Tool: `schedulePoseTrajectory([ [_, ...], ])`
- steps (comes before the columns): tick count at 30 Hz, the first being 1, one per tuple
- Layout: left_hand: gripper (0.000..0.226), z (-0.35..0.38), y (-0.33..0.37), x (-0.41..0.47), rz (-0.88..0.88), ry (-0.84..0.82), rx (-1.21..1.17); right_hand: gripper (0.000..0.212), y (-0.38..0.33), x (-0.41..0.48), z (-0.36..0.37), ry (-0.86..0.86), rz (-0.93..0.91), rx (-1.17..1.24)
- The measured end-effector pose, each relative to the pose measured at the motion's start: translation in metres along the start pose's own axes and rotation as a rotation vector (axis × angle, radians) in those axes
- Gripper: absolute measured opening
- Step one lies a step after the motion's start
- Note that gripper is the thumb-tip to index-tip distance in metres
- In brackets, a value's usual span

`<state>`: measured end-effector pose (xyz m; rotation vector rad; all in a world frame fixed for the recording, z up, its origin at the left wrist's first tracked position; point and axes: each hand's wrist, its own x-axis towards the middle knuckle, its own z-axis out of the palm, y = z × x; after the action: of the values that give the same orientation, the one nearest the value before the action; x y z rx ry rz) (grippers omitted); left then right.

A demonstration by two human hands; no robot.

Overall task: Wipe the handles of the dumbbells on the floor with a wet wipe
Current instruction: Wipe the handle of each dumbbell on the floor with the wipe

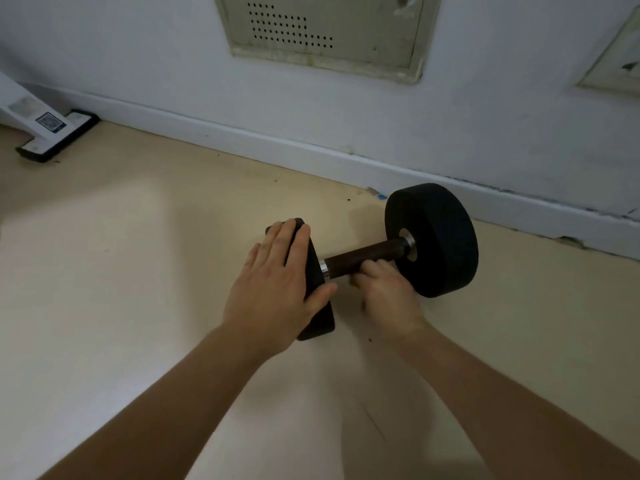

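Black dumbbell [433, 237] near skirting [277, 147]; left fingers [284, 237] flat on plate [317, 317], right fingers [377, 268] curled round handle [363, 256].

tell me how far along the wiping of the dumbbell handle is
Done: nothing shows as finished. In hand: the left hand presses flat on the near weight of the dumbbell, steadying it, while the right hand, blurred, curls around the handle; no wipe is visible. Left: the rest of this handle; no other dumbbell is in view.
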<state>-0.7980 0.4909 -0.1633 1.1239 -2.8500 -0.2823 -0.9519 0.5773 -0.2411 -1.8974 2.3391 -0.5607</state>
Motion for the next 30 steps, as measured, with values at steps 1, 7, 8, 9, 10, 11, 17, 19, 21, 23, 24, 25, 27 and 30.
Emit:
schedulePoseTrajectory([
  [1, 0.084, -0.001, -0.003, 0.005, 0.009, 0.006, -0.008, 0.029, 0.011, 0.000, -0.003, 0.058, 0.048, 0.007],
  [7, 0.079, -0.001, -0.016, 0.029, -0.013, -0.039, -0.104, 0.032, -0.016, 0.040, -0.012, 0.210, -0.031, 0.067],
  [8, 0.078, -0.001, -0.018, 0.032, -0.010, -0.055, -0.112, 0.033, -0.019, 0.048, -0.011, 0.154, -0.038, 0.044],
  [9, 0.078, -0.001, -0.019, 0.035, -0.007, -0.068, -0.116, 0.034, -0.019, 0.053, -0.013, 0.086, -0.052, 0.006],
  [10, 0.077, -0.001, -0.020, 0.037, -0.006, -0.081, -0.115, 0.034, -0.020, 0.056, -0.018, 0.016, -0.063, -0.035],
  [11, 0.077, -0.002, -0.020, 0.037, -0.006, -0.095, -0.115, 0.034, -0.020, 0.058, -0.024, -0.045, -0.056, -0.080],
  [17, 0.076, -0.009, -0.018, 0.023, 0.032, -0.123, -0.115, 0.022, -0.021, 0.064, -0.060, -0.207, 0.254, -0.224],
  [19, 0.076, -0.007, -0.018, 0.027, 0.031, -0.129, -0.115, 0.023, -0.024, 0.066, -0.056, -0.182, 0.320, -0.162],
  [21, 0.075, -0.008, -0.023, 0.037, 0.018, -0.155, -0.149, 0.025, -0.033, 0.066, -0.044, -0.148, 0.306, -0.039],
  [23, 0.073, -0.012, -0.030, 0.053, -0.021, -0.191, -0.230, 0.027, -0.043, 0.065, -0.033, -0.114, 0.165, 0.050],
  [24, 0.071, -0.015, -0.035, 0.058, -0.043, -0.201, -0.283, 0.030, -0.041, 0.065, -0.031, -0.107, 0.108, 0.049],
  [25, 0.068, -0.016, -0.036, 0.063, -0.070, -0.174, -0.312, 0.031, -0.031, 0.068, -0.033, -0.095, 0.084, 0.002],
  [27, 0.058, -0.013, -0.032, 0.070, -0.120, -0.060, -0.301, 0.030, -0.001, 0.076, -0.038, -0.037, 0.148, -0.115],
  [30, 0.048, -0.008, -0.025, 0.077, -0.185, 0.061, -0.253, 0.026, 0.000, 0.090, -0.032, 0.007, 0.226, -0.117],
])
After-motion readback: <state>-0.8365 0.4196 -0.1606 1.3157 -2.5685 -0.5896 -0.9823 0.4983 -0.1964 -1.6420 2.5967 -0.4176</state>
